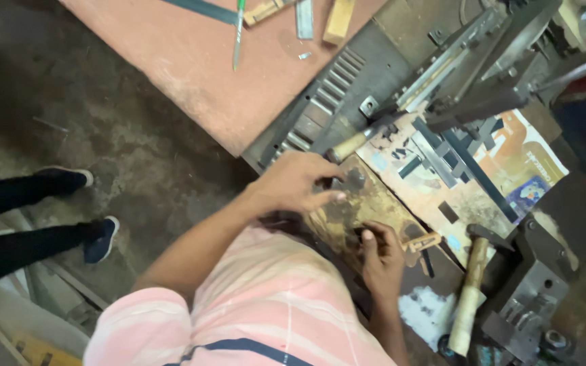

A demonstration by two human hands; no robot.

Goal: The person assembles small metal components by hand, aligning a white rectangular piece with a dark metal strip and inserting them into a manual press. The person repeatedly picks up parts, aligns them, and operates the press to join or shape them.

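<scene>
My left hand (pixel 296 183) reaches over a worn, stained wooden board (pixel 367 203), and its fingers close around a small dark metal piece (pixel 355 178) lying on it. My right hand (pixel 382 256) rests at the board's near edge, fingertips pinched on another small dark metal bit (pixel 366 236). Both forearms come out of my pink striped shirt (pixel 259 312) at the bottom of the view.
A wooden-handled hammer (pixel 469 298) lies right of my right hand, and a wooden-handled tool (pixel 350 144) lies beyond my left. Dark metal strips (pixel 449 159) sit on printed cardboard (pixel 523 159) beside a metal machine (pixel 469 61). A reddish table (pixel 191 61) carries a pen and wood blocks. Another person's legs (pixel 28 224) stand on the left.
</scene>
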